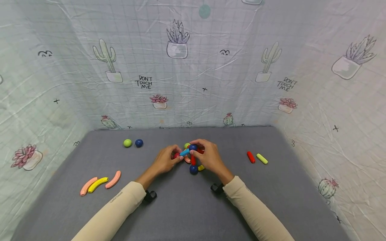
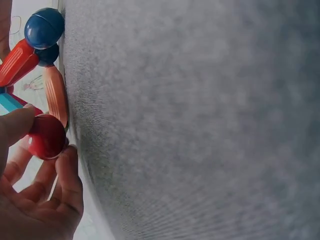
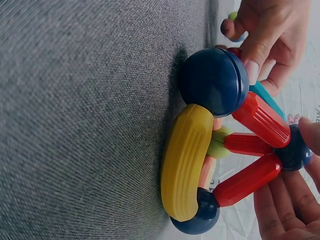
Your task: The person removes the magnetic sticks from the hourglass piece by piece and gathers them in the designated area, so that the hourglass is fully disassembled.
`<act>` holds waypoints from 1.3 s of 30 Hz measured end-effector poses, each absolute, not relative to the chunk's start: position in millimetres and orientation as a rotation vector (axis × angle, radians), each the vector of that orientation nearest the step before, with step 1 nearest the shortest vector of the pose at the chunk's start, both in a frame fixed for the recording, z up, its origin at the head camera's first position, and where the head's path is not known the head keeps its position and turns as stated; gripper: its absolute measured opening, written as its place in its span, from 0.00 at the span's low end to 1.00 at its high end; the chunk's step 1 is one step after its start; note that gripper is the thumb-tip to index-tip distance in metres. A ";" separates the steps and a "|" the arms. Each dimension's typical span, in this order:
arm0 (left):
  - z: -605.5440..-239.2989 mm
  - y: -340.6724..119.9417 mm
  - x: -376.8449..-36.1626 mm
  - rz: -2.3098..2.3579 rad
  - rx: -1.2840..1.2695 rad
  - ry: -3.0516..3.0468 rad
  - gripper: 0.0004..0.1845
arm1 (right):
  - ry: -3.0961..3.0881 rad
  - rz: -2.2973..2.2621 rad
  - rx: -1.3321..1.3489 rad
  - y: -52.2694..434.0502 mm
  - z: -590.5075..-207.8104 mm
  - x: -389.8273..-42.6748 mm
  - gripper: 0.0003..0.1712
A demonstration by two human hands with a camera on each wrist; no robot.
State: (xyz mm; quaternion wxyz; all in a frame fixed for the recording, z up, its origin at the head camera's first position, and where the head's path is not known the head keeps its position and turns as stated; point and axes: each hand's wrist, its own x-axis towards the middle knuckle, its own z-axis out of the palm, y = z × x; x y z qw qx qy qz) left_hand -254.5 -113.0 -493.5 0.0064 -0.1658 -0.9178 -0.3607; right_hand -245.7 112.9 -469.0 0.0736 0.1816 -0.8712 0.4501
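In the middle of the table stands a frame of balls and sticks joined together. My left hand [image 1: 164, 160] pinches its red ball [image 2: 47, 137] between thumb and fingers, beside a light blue stick [image 1: 184, 152]. My right hand [image 1: 210, 158] holds the dark blue ball [image 3: 294, 148] at the top, where several red sticks [image 3: 248, 180] meet. Lower down, a curved yellow stick [image 3: 186, 162] joins two dark blue balls. A curved salmon stick [image 2: 56, 95] and a green ball [image 3: 218, 142] belong to the base, partly hidden in the right wrist view.
On the grey table [image 1: 181, 214], a loose green ball [image 1: 127, 143] and blue ball [image 1: 139, 143] lie back left. Salmon sticks [image 1: 113, 179] and a yellow curved stick [image 1: 98, 184] lie front left. A red stick [image 1: 251, 157] and a yellow-green stick [image 1: 262, 158] lie right.
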 end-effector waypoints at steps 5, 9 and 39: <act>-497.0 -115.5 -253.8 -1.115 -0.484 -2.854 0.08 | -2.618 1.332 0.541 112.6 -469.1 -244.7 0.19; -496.0 -122.1 -254.3 -1.163 -0.443 -2.848 0.09 | -2.615 1.334 0.545 112.6 -468.9 -244.5 0.19; -481.9 -218.5 -313.7 -0.679 -0.307 -2.876 0.14 | -2.620 1.349 0.542 114.0 -469.9 -243.8 0.20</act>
